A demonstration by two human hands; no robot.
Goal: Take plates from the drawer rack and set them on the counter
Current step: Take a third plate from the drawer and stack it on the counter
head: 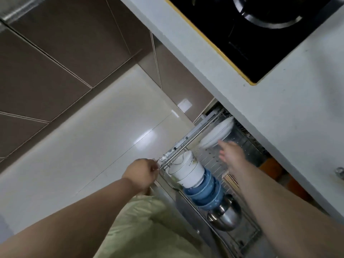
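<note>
The wire drawer rack (188,146) is pulled out from under the light grey counter (279,112). White plates (216,133) stand on edge at its far end. My right hand (231,155) hovers open just in front of the plates, fingers spread, holding nothing. My left hand (142,174) is closed on the rack's front corner rail. White bowls (186,169), blue bowls (203,192) and a steel bowl (225,215) lie in a row along the rack's near side.
A black gas hob (260,34) is set into the counter at the upper right. A glossy cream floor (93,146) and brown tiles (55,62) fill the left. Pale green clothing (145,229) shows at the bottom.
</note>
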